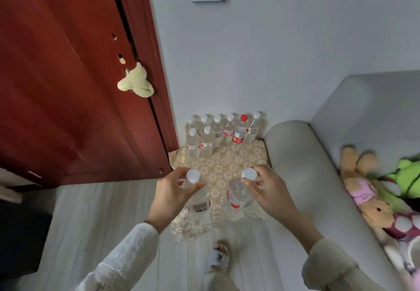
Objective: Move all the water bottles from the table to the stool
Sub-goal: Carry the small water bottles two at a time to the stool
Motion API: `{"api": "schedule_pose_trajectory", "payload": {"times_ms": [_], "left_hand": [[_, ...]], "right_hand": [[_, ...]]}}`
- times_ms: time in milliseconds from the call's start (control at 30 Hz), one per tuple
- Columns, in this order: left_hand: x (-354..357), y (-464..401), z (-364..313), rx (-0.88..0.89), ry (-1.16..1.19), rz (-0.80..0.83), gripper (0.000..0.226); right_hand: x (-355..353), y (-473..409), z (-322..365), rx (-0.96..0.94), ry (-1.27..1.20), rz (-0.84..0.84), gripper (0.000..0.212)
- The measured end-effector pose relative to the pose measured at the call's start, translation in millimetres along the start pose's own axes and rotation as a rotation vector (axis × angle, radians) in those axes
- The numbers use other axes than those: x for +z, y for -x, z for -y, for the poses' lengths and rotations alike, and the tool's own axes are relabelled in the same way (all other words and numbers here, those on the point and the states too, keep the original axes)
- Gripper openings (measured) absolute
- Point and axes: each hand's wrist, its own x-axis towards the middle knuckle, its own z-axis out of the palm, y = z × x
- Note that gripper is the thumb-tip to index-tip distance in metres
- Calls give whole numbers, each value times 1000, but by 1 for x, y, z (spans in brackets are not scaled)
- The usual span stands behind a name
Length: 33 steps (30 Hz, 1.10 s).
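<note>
Both hands are busy at once. Her left hand (172, 190) is wrapped around the neck of a clear water bottle (197, 202) with a white cap, and the right hand (268, 190) pinches the neck of a second bottle (237, 196) the same way, this one tilted a little. Both bottles hang over the near edge of a low stool (227, 163) covered in a lacy, flower-patterned cloth; I cannot tell whether their bases touch it. At the back of that stool, against the white wall, a cluster of bottles (218, 131) stands upright, one of them with a red cap (243, 117). A grey sofa arm (293, 149) sits just beside the stool, stuffed toys (375, 190) piled on its seat.
</note>
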Motion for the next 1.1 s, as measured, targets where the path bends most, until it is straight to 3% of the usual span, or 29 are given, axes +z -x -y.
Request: {"api": "schedule_pose_trajectory", "payload": {"times_ms": [267, 667, 1100], "left_hand": [[60, -122, 6, -126, -87, 94, 37], [132, -238, 49, -139, -308, 227, 35], [190, -310, 79, -259, -357, 85, 32]], "right_hand": [[21, -118, -56, 142, 57, 44, 23], [69, -215, -133, 419, 54, 105, 37], [121, -299, -193, 532, -94, 308, 39]]}}
